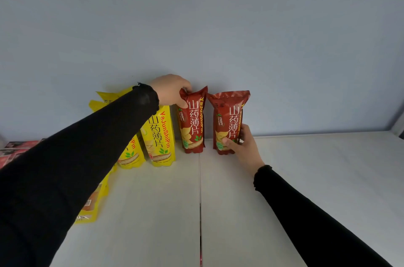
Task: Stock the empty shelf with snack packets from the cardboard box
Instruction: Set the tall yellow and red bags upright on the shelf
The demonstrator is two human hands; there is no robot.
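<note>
Both arms wear long black sleeves, the left sleeve entering from eight o'clock, the right sleeve from five o'clock. Each cuff is gathered and frilled. The left hand and right hand are bare.

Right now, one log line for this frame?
left hand: pinches top of left red packet | right hand: grips base of right red packet | both upright on shelf | yellow packets at left

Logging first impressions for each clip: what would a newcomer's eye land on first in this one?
Two dark red snack packets stand upright against the pale back wall, mid-shelf. The left hand pinches the top of the left red packet, while the right hand grips the lower part of the right red packet. To their left stand bright yellow packets of the same brand, partly hidden by the black sleeve.
</note>
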